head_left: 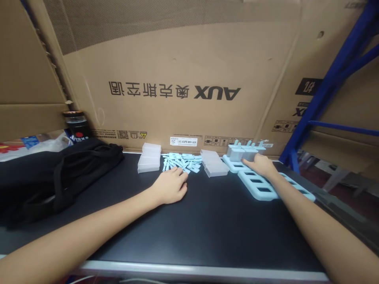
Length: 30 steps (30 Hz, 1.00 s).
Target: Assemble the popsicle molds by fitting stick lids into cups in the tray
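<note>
My left hand [173, 185] rests on the table at the near edge of a pile of light blue plastic sticks [180, 159], fingers loosely bent and thumb apart. No stick shows clearly in it. Farther right, my right hand [262, 165] closes at an ice pop mould [249, 156], its thumb pointing left and its other fingers partly hidden. Several translucent moulds with blue sticks on top [236, 153] stand in a light blue frame [233, 167]. Nearer me, a second light blue frame with rectangular slots [263, 196] lies partly beneath my right forearm.
Translucent mould cases are stacked left [149, 159] and right [214, 163] of the sticks. A black bag [79, 173] lies at the left, with a dark jar [77, 124] behind it. A large cardboard sheet [171, 55] backs the black table [189, 236]; a blue metal frame [334, 67] rises at right.
</note>
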{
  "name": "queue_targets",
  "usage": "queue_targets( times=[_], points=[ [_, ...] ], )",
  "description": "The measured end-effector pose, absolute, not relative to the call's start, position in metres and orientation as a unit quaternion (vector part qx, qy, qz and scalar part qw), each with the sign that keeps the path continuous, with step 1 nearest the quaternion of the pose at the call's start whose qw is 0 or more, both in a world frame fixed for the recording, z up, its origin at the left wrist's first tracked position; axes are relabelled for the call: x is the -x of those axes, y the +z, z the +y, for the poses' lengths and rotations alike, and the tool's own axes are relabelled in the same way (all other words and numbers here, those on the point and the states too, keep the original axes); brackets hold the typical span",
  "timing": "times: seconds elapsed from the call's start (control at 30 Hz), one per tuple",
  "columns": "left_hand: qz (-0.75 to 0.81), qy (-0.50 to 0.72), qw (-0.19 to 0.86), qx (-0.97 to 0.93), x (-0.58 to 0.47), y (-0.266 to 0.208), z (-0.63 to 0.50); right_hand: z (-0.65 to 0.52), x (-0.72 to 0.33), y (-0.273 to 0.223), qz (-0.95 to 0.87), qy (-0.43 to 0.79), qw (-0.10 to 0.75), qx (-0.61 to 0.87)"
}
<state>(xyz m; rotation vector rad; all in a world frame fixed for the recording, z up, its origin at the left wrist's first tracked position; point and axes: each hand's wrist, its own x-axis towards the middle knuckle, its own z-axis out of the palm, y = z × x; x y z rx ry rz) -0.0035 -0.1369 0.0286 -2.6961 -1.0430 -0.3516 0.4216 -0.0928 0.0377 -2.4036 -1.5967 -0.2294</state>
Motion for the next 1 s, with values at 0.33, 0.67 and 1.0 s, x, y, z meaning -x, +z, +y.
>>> queue_targets(
  times=[0.33,0.67,1.0],
  points=[
    [-0.359,-0.122,0.113,0.918,0.004,0.028,-0.136,-0.094,-0.415,0.074,-0.51,-0.112,0.193,0.831],
    [-0.353,-0.129,0.114,0.919,0.005,0.027,-0.135,-0.056,-0.299,0.143,-0.649,-0.261,0.049,0.713],
    [-0.34,-0.155,0.129,0.919,0.009,0.022,-0.132,-0.034,-0.233,0.141,-0.705,-0.274,-0.017,0.654]
  ],
)
